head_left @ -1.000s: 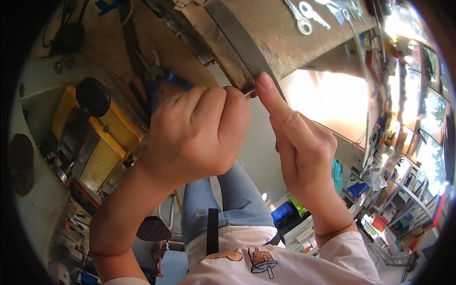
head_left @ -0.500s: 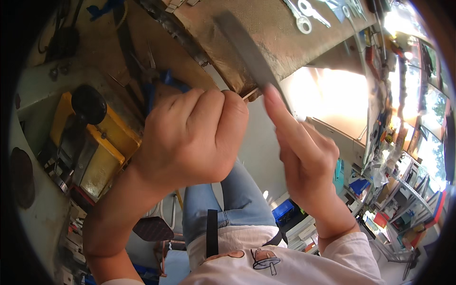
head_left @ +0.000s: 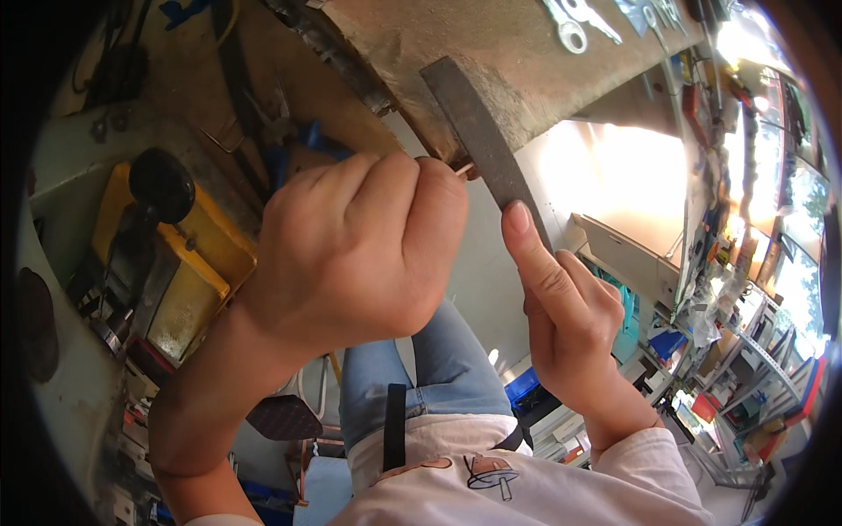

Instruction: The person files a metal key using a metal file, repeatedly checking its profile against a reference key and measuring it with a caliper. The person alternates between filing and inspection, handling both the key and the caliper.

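My right hand (head_left: 570, 302) is closed round the near end of a flat grey file (head_left: 478, 127), with the thumb laid along its face. The file slants up and left over the corner of a worn workbench (head_left: 526, 61). My left hand (head_left: 360, 250) makes a fist beside it. From between its thumb and forefinger juts the tip of a thin, copper-coloured rod (head_left: 465, 168), close to the file's edge; whether they touch I cannot tell. The rest of the rod is hidden inside the fist.
Blue-handled pliers (head_left: 311, 140) lie beyond my left hand. Several wrenches (head_left: 574, 35) rest on the bench at the top. To the left stands a yellow machine part (head_left: 189, 263) with a black round knob (head_left: 162, 186). A stool (head_left: 285, 416) is below left, crowded shelves (head_left: 745, 351) at right.
The file has been drawn back toward me and to the right with my right hand, and its motion blur is gone. My left fist has barely moved.
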Tool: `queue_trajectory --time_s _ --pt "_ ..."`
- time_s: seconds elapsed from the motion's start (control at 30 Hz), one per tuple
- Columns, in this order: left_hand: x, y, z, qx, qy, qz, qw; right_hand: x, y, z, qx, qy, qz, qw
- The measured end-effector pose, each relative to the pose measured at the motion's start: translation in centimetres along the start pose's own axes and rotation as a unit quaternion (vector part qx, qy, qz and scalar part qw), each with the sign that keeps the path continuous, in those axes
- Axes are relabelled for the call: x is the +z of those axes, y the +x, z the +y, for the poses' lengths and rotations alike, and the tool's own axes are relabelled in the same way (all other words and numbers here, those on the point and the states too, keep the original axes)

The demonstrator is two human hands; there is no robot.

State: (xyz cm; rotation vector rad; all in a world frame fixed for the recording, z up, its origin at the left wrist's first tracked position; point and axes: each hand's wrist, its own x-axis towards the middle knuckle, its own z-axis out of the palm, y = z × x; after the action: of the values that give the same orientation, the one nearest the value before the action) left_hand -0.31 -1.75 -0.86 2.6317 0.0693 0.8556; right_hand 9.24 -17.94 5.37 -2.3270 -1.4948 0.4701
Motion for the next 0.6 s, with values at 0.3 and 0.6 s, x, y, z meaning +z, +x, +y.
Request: queue_trajectory --time_s 0.3,0.6 --pt "-0.2 -0.5 0.4 -0.103 -0.139 0.014 0.985 0.1 0.6 -0.1 0.015 -0.020 -0.013 1.000" --pt "0.0 -0.9 1.9 -0.270 -0.285 0.055 0.918 0.5 0.9 -0.2 0.037 0.022 0.008 0.999"
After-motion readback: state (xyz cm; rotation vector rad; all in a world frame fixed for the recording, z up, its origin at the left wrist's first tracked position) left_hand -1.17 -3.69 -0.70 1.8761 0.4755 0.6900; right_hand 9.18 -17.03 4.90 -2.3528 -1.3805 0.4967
